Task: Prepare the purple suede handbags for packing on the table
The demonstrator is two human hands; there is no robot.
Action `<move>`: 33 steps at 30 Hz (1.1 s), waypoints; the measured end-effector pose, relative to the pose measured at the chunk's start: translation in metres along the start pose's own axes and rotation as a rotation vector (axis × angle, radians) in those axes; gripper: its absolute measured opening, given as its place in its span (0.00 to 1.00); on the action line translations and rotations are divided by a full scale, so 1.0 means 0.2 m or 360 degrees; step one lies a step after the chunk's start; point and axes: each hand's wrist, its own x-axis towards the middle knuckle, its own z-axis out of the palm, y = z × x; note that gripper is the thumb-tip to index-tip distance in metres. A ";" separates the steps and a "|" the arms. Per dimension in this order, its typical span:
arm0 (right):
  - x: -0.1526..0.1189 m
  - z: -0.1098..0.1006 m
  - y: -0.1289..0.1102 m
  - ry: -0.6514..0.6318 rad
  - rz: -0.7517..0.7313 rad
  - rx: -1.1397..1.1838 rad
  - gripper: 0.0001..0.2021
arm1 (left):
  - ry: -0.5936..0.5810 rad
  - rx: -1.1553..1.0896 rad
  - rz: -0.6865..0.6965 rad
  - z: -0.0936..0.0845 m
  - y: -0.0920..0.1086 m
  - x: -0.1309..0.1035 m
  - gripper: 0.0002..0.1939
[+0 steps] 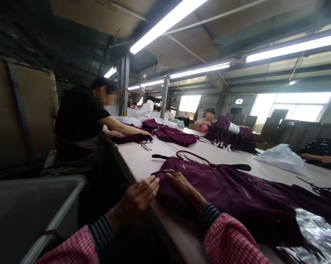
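Observation:
A dark purple bag (220,183) lies on the long pale table, its looped handle on the far side. My left hand (139,198) is at the bag's left end, fingers together and touching its edge; whether they pinch the material is hard to tell. My right hand (182,185) rests on top of the same end, its fingers bent over the edge beside a thin dark strap, fingertips partly hidden. More purple material continues to the right of the bag.
Across the pale table (135,161), a person in black (77,117) handles purple pieces. More purple bags (176,135), a stacked pile (228,134), clear plastic (282,157) and silvery plastic (319,234) lie on it. A large bin (58,212) stands at left. Other people sit beyond.

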 end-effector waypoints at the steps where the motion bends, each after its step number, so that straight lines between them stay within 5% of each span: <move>1: 0.02 0.00 -0.01 0.0001 -0.0008 0.0012 0.24 | -0.0009 0.0042 -0.0036 0.03 -0.04 -0.01 0.20; 5: 0.01 0.06 -0.06 -0.0050 -0.0006 -0.0211 0.26 | -0.0178 0.0003 -0.0330 0.10 -0.09 -0.12 0.21; 8: -0.06 0.13 -0.08 -0.0051 -0.0096 -0.0536 0.25 | -0.0365 -0.0217 -0.0499 0.04 -0.08 -0.12 0.23; 12: -0.09 0.17 -0.08 0.0014 -0.0037 -0.0570 0.27 | -0.0716 -0.0664 -0.0862 -0.16 -0.21 0.24 0.11; 14: -0.08 0.17 -0.09 0.0030 -0.0018 -0.0565 0.26 | -0.0521 -0.0907 -0.1086 -0.22 -0.30 0.49 0.17; 17: -0.08 0.17 -0.09 0.0047 0.0001 -0.0555 0.26 | -0.0123 -0.1112 -0.0988 -0.16 -0.34 0.70 0.22; 19: -0.08 0.16 -0.09 0.0051 0.0004 -0.0528 0.25 | -0.0241 -0.1032 -0.0903 -0.02 -0.29 0.63 0.26; 22: -0.09 0.16 -0.09 0.0064 0.0008 -0.0470 0.24 | -0.0686 -0.0837 -0.1123 0.22 -0.18 0.32 0.29; 25: -0.08 0.16 -0.09 0.0040 -0.0031 -0.0451 0.25 | -0.0918 -0.0784 -0.1184 0.36 -0.18 0.04 0.28; 29: -0.10 0.16 -0.09 0.0067 -0.0050 -0.0549 0.27 | -0.1103 -0.0562 -0.1096 0.39 -0.25 -0.04 0.27; 33: -0.33 0.08 -0.06 0.0028 -0.0182 -0.0723 0.38 | -0.1295 -0.0387 -0.1000 0.37 -0.28 -0.04 0.28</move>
